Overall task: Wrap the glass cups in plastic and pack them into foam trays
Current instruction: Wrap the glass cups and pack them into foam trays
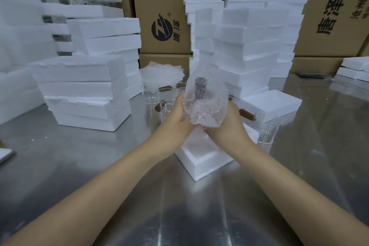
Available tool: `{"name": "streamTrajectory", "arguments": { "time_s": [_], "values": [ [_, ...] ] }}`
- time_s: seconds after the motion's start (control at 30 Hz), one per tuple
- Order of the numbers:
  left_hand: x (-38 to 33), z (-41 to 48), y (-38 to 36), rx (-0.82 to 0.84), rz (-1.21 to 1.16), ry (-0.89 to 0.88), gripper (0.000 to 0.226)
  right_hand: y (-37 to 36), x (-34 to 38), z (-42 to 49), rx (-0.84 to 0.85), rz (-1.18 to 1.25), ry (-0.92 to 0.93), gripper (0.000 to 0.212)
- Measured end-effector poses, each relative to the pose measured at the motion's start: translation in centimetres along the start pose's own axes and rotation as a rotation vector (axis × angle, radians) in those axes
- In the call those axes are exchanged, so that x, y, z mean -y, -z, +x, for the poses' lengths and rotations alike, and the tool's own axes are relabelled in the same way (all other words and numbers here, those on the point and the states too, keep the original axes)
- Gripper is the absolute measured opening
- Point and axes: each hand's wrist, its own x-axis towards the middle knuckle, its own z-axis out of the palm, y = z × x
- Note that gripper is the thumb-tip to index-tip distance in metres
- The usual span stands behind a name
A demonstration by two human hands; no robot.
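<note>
Hands [180,118] [227,121] grip crinkly bubble-wrapped cup [203,104] — above square foam tray [199,163].

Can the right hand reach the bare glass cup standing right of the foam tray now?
Probably not yet: the right hand and left hand both hold the bubble-wrapped glass cup. The path to the clear glass cup with brown handle looks free.

The plastic wrap [216,100] blurs the glass cup [199,109] inside; only its dark handle [200,88] shows. It hides most fingers of the left hand [177,120] and right hand [228,124], which cover part of the foam tray [201,166].
</note>
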Motion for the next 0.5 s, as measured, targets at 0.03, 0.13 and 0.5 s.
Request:
{"name": "streamTrajectory", "arguments": {
  "time_s": [0.03,0.13,0.5],
  "values": [
    [0.5,-0.3,0.4,0.021,0.084,-0.001,0.051,-0.1,0.3,0.0,0.023,0.022,-0.022,0.022],
    [1.0,-0.6,2.0,-0.075,0.142,-0.015,0.041,0.3,1.2,-0.2,0.229,0.133,-0.013,0.026],
    [-0.2,-1.8,0.7,-0.067,0.529,-0.080,0.052,0.1,0.3,-0.1,0.026,0.109,0.120,0.038]
  ]
}}
